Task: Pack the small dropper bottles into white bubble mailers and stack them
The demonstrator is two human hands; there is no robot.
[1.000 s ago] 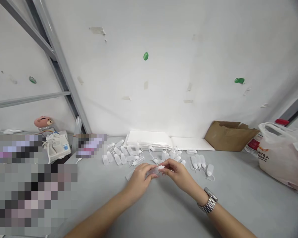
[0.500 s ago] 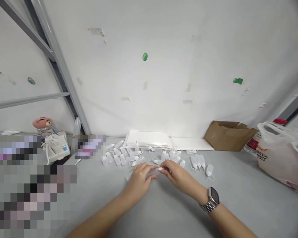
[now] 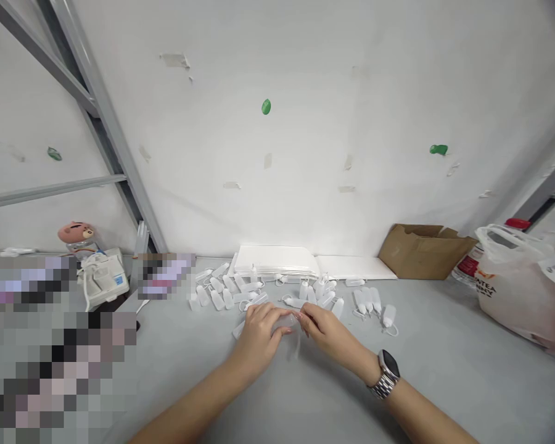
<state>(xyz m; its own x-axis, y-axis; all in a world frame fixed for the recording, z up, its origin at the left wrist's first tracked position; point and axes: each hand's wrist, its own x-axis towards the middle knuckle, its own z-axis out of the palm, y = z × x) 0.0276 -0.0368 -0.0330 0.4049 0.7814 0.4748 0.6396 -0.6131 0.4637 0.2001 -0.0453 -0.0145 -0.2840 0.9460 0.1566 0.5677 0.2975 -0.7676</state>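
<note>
Bottle [image 3: 287,320], head view: we grasp its translucent body in our left hand [image 3: 258,333], above the grey table [image 3: 259,407]. Our right hand [image 3: 322,328] pinches the opposite end, where a blurred strip [image 3: 297,347] hangs down. Other bottles [image 3: 217,300] are spread beyond both hands, before white boards [image 3: 277,258].

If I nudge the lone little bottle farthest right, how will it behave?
The lone little bottle lies on its side, so it may roll or slide. Its translucent body suggests light, squeezable plastic. The thin looped strap might limit rolling.
</note>
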